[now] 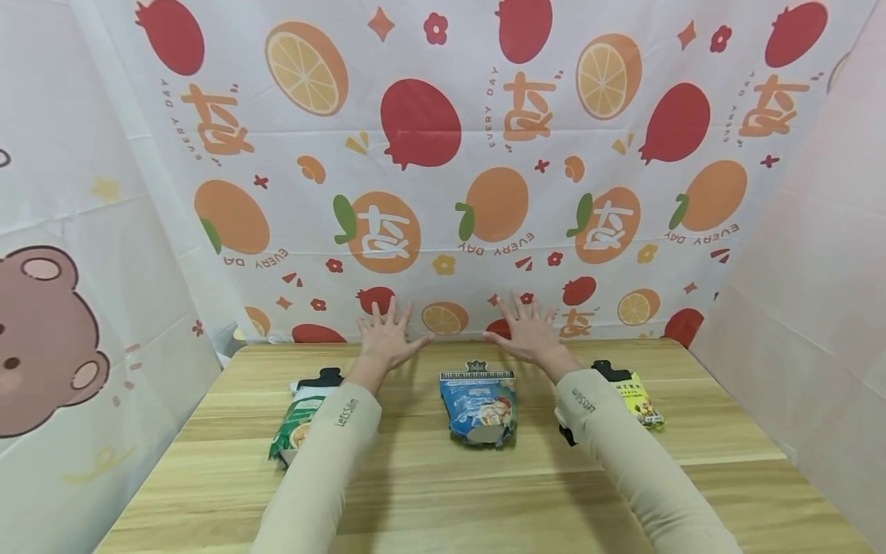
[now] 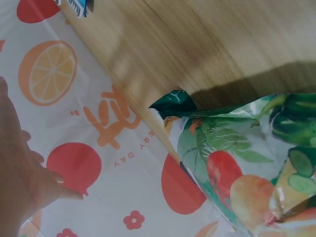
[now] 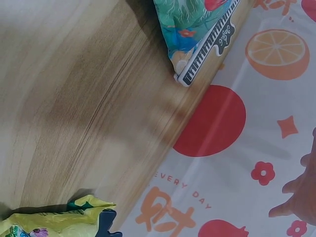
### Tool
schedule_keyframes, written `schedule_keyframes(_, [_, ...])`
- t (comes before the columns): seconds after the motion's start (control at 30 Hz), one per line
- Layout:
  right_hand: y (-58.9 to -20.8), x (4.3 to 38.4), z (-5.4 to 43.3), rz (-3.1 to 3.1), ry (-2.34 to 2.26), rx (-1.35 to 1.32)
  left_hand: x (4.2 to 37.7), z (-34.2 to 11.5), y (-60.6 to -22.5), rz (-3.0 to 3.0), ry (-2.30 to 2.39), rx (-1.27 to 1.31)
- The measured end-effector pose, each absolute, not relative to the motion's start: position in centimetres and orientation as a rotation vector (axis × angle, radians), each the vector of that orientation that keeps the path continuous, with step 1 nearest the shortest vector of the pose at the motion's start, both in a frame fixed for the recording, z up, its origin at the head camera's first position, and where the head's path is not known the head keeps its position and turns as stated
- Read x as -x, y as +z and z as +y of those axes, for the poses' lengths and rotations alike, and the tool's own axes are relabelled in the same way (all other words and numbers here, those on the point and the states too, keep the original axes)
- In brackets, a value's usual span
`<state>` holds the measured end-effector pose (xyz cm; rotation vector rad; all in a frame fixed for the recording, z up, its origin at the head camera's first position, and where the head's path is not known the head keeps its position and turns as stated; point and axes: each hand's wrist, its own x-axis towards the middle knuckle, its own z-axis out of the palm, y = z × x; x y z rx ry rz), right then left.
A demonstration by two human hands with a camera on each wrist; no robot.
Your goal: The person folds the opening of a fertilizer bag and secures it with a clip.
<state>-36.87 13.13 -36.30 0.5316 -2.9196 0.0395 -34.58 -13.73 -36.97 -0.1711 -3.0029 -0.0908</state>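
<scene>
Both hands are held out beyond the snack bags near the table's back edge, fingers spread and holding nothing. The left hand point(image 1: 386, 338) is nearest a green bag point(image 1: 301, 415) point(image 2: 247, 168) with a black clip point(image 1: 325, 377) on its top; the left sleeve partly covers that bag. Between the forearms lies a blue bag point(image 1: 481, 412) point(image 3: 185, 22), closed by a piano-keyboard clip point(image 1: 477, 376) point(image 3: 207, 49). The right hand point(image 1: 531, 336) is nearest a yellow bag point(image 1: 642, 400) point(image 3: 59, 224) with a dark clip point(image 1: 612, 372) point(image 3: 105, 222), partly behind the right sleeve. Whether the fingertips touch the cloth, I cannot tell.
A fruit-printed cloth point(image 1: 443, 215) hangs behind the wooden table point(image 1: 443, 492). Pale cloth walls stand at both sides, the left one point(image 1: 138, 308) with a bear print. A small black piece point(image 1: 567, 435) shows beside the right sleeve.
</scene>
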Motion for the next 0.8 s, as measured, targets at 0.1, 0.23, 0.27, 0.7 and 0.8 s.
schedule_keyframes(0.1, [-36.37,36.83,13.21,-2.917,0.048,-0.533,34.53,-13.73,-36.95,-3.006,-0.085,0.172])
schedule_keyframes(0.23, [-36.49,36.78,13.26,-2.92,0.069,-0.529,34.49,-13.69,-36.93,-3.006,-0.09,0.175])
schedule_keyframes(0.27, [-36.5,36.78,13.28,-2.922,0.073,-0.528,34.51,-13.68,-36.93,-3.005,-0.093,0.175])
schedule_keyframes(0.7, [-36.95,36.78,13.2,-2.923,0.034,-0.53,34.7,-13.54,-37.24,-3.012,-0.107,0.173])
schedule_keyframes(0.8, [-36.97,36.73,13.17,-2.922,0.032,-0.528,34.73,-13.53,-37.27,-3.013,-0.101,0.171])
